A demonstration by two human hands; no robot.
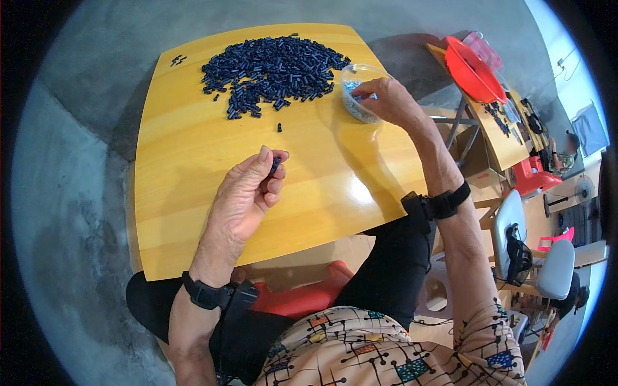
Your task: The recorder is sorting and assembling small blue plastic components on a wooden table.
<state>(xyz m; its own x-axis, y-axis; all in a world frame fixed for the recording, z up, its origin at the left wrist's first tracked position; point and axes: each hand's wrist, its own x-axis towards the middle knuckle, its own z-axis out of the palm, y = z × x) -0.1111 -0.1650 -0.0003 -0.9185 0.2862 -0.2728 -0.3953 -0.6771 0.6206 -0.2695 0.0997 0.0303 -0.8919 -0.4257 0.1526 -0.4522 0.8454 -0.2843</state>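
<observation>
My left hand (248, 186) is raised over the near part of the table, its thumb and fingers closed on a small black cylindrical piece (275, 165). At the table's right edge, my right hand (389, 100) reaches into a round clear plastic tub (364, 117) of small pale-blue and silvery pieces. Its fingertips are drawn together among them, and what they grip is too small to make out. A large heap of black cylindrical pieces (277, 67) covers the far middle of the table. One loose black piece (279, 128) stands between the heap and my left hand.
The yellow wooden table (187, 174) reaches almost to my lap, with a few dark bits (178, 60) at its far left corner. A grey wall (77, 193) stands close on the left. To the right are a red basin (475, 71) on another table, chairs and another person (566, 157).
</observation>
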